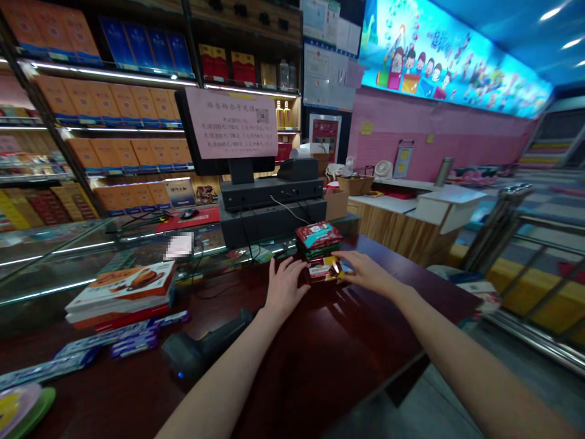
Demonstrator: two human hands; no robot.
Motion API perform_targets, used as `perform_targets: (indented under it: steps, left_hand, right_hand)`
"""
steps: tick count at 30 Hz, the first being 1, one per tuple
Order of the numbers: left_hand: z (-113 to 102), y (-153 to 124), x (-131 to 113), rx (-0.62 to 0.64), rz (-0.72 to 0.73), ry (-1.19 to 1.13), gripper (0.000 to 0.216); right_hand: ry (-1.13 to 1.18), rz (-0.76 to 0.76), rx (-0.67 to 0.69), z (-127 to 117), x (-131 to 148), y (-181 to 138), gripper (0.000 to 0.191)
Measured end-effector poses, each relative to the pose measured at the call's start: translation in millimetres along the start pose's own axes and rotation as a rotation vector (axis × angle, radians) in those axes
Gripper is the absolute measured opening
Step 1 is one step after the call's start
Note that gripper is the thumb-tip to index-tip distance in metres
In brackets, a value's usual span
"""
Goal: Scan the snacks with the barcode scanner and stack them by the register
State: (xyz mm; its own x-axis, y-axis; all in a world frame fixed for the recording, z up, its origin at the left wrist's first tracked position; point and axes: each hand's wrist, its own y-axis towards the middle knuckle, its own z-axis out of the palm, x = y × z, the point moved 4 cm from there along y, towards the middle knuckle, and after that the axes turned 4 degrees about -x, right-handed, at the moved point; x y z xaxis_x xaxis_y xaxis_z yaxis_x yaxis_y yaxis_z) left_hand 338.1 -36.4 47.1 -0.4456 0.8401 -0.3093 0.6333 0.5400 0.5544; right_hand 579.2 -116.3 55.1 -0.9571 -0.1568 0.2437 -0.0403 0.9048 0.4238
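Note:
A small shiny yellow-and-brown snack pack (323,270) lies on the dark red-brown table. My right hand (361,268) grips its right end between thumb and fingers. At the pack's left end is my left hand (286,285), fingers stretched out and apart, the fingertips close to or touching it. Just behind the pack, a red-and-teal packet (319,233) rests on top of a green one. A black handheld barcode scanner (201,350) lies beside my left forearm.
White-and-orange boxes (123,286) are stacked at the left, with purple stick packs (134,340) in front. A black cash register (274,198) with a paper-covered screen stands behind on the glass counter (41,268). Colourful round plates (39,405) lie at the lower left. A metal railing (539,299) runs at the right.

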Motion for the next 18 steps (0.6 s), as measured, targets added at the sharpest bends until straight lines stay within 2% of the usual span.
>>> perform_targets:
  steps: [5, 11, 18]
  left_hand:
    - [21, 10, -4, 0.023, -0.097, -0.081, 0.055]
    - [31, 15, -12, 0.009, -0.149, -0.098, 0.052]
    - [30, 12, -26, -0.031, -0.145, -0.044, 0.051]
  right_hand:
    - [0.247, 0.088, 0.064, -3, -27, 6, 0.07]
    - [0.388, 0.156, 0.149, -1, -49, 16, 0.08]
    - [0.378, 0.136, 0.165, -4, -53, 19, 0.053]
